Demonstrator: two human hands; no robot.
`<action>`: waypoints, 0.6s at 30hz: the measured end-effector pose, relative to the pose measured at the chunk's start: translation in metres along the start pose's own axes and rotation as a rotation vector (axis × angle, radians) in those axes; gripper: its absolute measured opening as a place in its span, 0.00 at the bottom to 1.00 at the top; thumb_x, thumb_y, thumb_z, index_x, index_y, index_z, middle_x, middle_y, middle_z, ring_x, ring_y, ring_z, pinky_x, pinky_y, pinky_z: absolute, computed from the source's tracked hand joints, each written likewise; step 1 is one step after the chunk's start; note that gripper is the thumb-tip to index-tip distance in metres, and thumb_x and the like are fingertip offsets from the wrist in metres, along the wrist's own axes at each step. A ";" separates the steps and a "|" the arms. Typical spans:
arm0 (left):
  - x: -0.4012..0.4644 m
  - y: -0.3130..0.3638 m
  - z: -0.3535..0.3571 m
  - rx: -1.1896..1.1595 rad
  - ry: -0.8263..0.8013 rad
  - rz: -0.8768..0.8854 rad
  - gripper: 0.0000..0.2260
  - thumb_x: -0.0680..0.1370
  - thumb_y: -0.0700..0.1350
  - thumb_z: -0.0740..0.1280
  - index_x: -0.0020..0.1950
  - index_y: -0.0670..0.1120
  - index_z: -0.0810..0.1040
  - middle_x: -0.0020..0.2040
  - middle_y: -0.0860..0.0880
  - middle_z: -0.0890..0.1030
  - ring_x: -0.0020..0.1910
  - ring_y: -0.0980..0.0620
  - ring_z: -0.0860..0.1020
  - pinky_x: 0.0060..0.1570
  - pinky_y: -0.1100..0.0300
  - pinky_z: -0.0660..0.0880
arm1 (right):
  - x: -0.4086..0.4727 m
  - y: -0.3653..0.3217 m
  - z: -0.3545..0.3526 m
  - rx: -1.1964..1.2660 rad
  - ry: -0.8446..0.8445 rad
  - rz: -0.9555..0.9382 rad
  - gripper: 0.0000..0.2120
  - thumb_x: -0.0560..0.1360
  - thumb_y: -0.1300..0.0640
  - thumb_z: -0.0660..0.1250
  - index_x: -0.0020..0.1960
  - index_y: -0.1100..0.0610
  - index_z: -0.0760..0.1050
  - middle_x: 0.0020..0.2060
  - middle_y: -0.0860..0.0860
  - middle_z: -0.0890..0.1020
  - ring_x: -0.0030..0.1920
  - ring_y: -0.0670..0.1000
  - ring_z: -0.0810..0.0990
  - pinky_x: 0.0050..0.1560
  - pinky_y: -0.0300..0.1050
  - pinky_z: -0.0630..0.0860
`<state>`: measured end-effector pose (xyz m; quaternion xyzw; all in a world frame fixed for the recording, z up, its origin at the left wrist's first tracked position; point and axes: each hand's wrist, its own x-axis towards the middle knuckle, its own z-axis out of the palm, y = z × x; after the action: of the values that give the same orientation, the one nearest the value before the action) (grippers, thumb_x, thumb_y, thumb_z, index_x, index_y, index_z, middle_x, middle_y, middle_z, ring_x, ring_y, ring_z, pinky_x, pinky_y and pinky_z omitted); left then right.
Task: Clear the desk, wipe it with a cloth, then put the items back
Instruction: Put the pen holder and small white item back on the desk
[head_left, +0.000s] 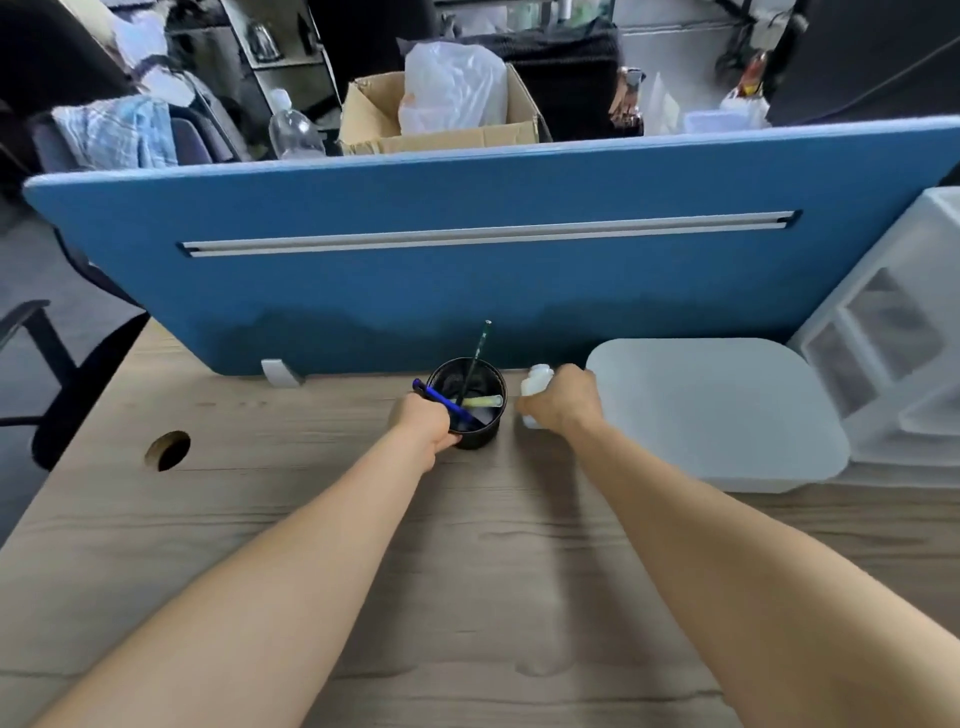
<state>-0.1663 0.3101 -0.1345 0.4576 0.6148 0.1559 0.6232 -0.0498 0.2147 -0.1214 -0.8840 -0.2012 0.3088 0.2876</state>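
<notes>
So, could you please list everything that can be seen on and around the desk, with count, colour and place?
Round pen cup: one, black, desk middle, near the partition.
Pens in the cup: blue pen, dark pencil, pale yellow pen.
Small plastic bottle: one, white, right of the cup.
Flat rounded lidded box: one, white, desk right.
Drawer unit: one, translucent white, far right.
Wooden desk: one, light brown; cable hole at left.
Felt partition: one, blue, behind the desk.
Cardboard box: one, brown, beyond the partition.
Left hand: grips the cup.
Right hand: grips the bottle.
</notes>
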 end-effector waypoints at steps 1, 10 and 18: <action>0.003 0.001 0.004 -0.007 -0.004 -0.004 0.15 0.79 0.29 0.56 0.64 0.40 0.70 0.62 0.40 0.73 0.49 0.44 0.74 0.43 0.55 0.76 | 0.004 0.000 0.002 -0.028 -0.014 -0.008 0.08 0.69 0.58 0.68 0.46 0.59 0.73 0.52 0.58 0.75 0.46 0.55 0.76 0.39 0.42 0.71; 0.014 0.009 0.023 -0.082 -0.047 -0.036 0.13 0.80 0.36 0.59 0.64 0.40 0.71 0.63 0.43 0.74 0.49 0.48 0.75 0.44 0.57 0.77 | 0.027 0.002 0.007 -0.220 -0.059 -0.026 0.18 0.76 0.53 0.64 0.60 0.63 0.69 0.54 0.59 0.74 0.53 0.58 0.75 0.48 0.44 0.69; 0.013 0.012 0.022 -0.182 -0.082 -0.070 0.14 0.77 0.30 0.59 0.62 0.38 0.72 0.65 0.40 0.71 0.63 0.43 0.72 0.49 0.56 0.75 | 0.024 0.005 0.007 -0.695 -0.008 -0.229 0.21 0.75 0.58 0.64 0.67 0.58 0.65 0.64 0.57 0.66 0.57 0.61 0.77 0.42 0.46 0.68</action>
<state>-0.1395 0.3178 -0.1374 0.3835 0.5877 0.1704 0.6917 -0.0360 0.2270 -0.1393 -0.8994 -0.3931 0.1911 0.0019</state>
